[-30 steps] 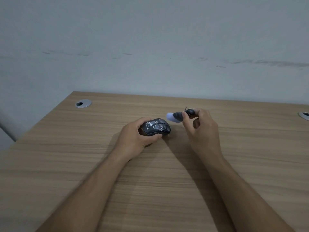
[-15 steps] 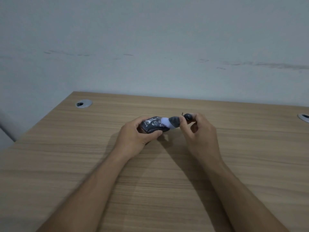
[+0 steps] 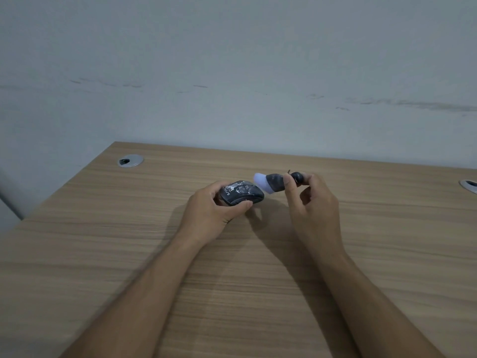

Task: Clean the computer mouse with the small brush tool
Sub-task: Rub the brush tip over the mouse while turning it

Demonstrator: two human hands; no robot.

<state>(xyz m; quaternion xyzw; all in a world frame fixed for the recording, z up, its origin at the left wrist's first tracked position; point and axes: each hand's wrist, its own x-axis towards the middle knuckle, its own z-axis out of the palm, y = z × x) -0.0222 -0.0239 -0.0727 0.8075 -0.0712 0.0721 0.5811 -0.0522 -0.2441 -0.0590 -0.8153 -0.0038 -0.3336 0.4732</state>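
A dark computer mouse (image 3: 242,191) with a white printed pattern rests on the wooden desk (image 3: 129,254) near its middle. My left hand (image 3: 214,213) grips the mouse from the left side, thumb along its near edge. My right hand (image 3: 313,202) pinches a small brush tool (image 3: 271,182) with a dark body and a pale whitish head. The brush head points left and hovers just right of and slightly above the mouse's front end, apart from it.
A round metal cable grommet (image 3: 130,160) sits at the desk's far left. Another grommet (image 3: 468,186) is cut off by the right edge. A pale wall (image 3: 232,73) rises directly behind the desk's far edge.
Half a second ago the brush head lay on the mouse's front end. My right hand has since drawn the brush back to the right, off the mouse. The left hand keeps its hold.
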